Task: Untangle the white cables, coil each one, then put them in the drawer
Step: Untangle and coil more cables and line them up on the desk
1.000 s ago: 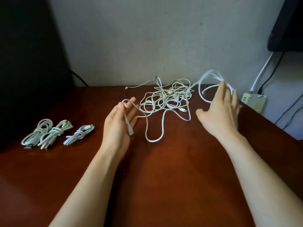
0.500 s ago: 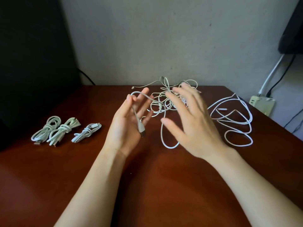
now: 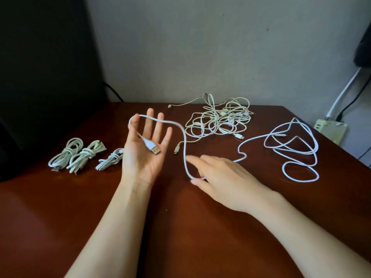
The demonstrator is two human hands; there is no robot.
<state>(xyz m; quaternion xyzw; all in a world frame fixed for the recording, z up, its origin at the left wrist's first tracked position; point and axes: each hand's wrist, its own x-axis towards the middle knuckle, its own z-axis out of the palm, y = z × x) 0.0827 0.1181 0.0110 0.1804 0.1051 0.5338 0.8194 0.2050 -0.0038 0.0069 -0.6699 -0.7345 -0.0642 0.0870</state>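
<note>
Since half a second before, our right hand (image 3: 226, 181) had dropped from in front of the tangle (image 3: 220, 119) to low over the counter (image 3: 180, 227), and our left hand (image 3: 143, 157) had turned flatter, palm up. The left fingers (image 3: 150, 121) stood straight and spread wide, gripping nothing. The white cable (image 3: 183, 141) hooked over the fingertip at that hand's left edge, and its USB plug (image 3: 154, 151) lay loose on the palm. From the hook the cable crossed in front of the fingers, fell in a curve and ran in between the right thumb and forefinger. Those right fingers were blurred, so we could not tell whether they pinched the cable or only touched it. A white run came out from under the right hand and led to loose loops (image 3: 291, 153) lying on the counter. The tangle sat farther back near the wall (image 3: 200, 47), apart from those loops. Three coiled bundles (image 3: 86, 155) lay side by side at the counter's left. A pale power strip (image 3: 330, 130) showed past its right edge.
</note>
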